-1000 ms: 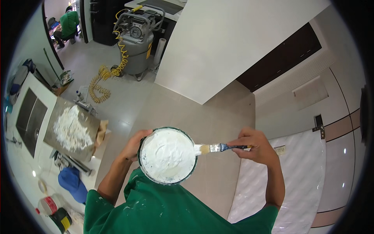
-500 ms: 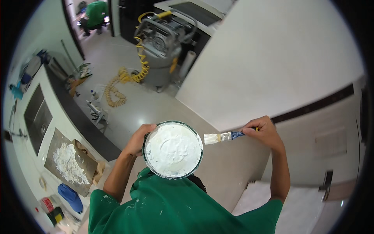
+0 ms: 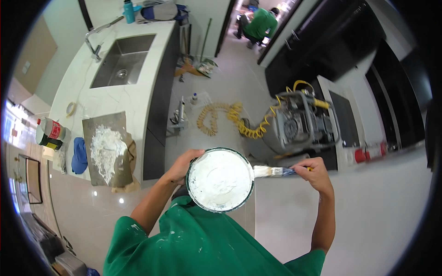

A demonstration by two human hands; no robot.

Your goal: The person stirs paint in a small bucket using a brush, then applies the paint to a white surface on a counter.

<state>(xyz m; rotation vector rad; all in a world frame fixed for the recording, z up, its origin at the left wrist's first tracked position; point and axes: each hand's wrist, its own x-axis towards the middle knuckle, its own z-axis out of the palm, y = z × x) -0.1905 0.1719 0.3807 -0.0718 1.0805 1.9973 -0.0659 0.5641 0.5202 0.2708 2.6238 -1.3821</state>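
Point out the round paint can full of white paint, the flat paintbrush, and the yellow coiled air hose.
Round paint can of white paint [image 3: 220,179], head view, on the paint surface.
Flat paintbrush [image 3: 269,172], head view, on the ferrule.
Yellow coiled air hose [image 3: 216,118], head view, on the floor coils.

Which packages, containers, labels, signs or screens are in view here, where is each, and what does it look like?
Bottle: left end of the countertop, lying down, white with a red label band.
Can: beside that bottle, dark with a yellow band.
Water bottle: behind the sink, upright, teal.
Paint bucket: in the left hand, round, dark-rimmed, full of white paint.
No signs or screens visible.
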